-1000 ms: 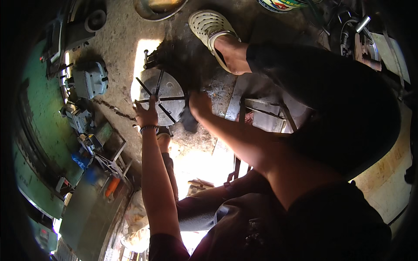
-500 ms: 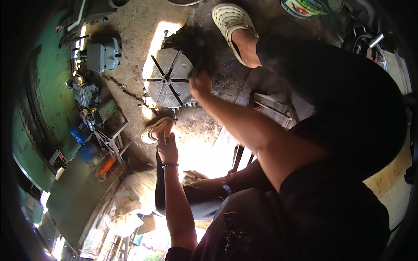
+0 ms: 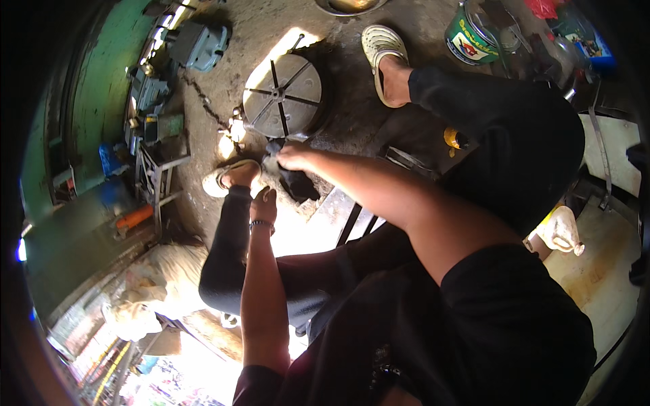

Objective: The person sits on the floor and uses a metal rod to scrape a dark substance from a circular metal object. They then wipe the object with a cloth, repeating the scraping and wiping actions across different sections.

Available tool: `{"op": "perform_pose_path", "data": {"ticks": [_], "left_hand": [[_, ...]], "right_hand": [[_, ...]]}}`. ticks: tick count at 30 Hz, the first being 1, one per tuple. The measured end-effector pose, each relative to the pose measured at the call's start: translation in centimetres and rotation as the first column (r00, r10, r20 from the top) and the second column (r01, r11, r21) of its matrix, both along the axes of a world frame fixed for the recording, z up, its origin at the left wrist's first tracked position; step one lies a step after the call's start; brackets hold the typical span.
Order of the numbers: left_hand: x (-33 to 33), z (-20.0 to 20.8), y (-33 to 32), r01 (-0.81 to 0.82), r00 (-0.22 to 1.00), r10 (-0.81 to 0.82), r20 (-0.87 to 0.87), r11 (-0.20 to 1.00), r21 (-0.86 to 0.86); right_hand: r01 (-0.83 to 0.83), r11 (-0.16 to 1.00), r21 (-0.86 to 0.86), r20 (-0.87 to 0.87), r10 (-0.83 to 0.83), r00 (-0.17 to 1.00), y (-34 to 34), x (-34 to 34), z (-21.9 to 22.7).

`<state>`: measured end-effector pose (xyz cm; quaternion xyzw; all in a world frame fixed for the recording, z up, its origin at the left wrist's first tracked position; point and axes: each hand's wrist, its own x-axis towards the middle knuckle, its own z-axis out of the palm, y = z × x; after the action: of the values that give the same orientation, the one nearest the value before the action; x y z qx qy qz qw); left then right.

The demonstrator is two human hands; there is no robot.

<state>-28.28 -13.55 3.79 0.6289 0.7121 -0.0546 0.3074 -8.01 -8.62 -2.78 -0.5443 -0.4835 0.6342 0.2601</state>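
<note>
A round grey metal plate with slots radiating from its centre hub (image 3: pixel 278 94) lies on the floor in front of me. Just below its near edge, my right hand (image 3: pixel 293 156) is closed on a dark cloth (image 3: pixel 298 185), which hangs down beside the fingers. A darker bit of it seems to poke out past the fingertips toward the plate. My left hand (image 3: pixel 263 206), with a beaded bracelet at the wrist, rests by my left shin; its fingers look loosely apart and hold nothing I can see.
My feet in pale clogs stand on either side of the plate. A green bucket (image 3: pixel 472 35) stands at the far right, a metal basin (image 3: pixel 349 5) at the top edge. Along the left are a grey machine part (image 3: pixel 198 45), a chain (image 3: pixel 203 98) and a metal stand (image 3: pixel 160 166).
My right hand has come off the plate's right rim and moved nearer to me, below the plate, where the dark cloth now shows. The view has shifted; my left hand stays by the leg.
</note>
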Motion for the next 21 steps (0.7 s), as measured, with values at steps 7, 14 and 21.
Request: {"op": "perform_pose_path", "data": {"ticks": [7,14,21], "left_hand": [[2.8,-4.1,0.3,-0.007,0.952,0.04,0.303,0.994,-0.109],[5.0,-1.0,-0.2,0.137,0.96,-0.082,0.267,0.971,-0.195],[1.6,15.0,4.9,0.382,0.916,-0.379,0.132,0.924,0.005]], "right_hand": [[-0.223,0.974,0.033,0.436,0.187,0.881,3.4,10.4,7.3],[0.244,0.95,0.196,0.419,-0.306,0.855,7.1,21.0,8.2],[0.602,0.793,0.09,0.601,-0.525,0.602,4.5,18.2,-1.8]]}}
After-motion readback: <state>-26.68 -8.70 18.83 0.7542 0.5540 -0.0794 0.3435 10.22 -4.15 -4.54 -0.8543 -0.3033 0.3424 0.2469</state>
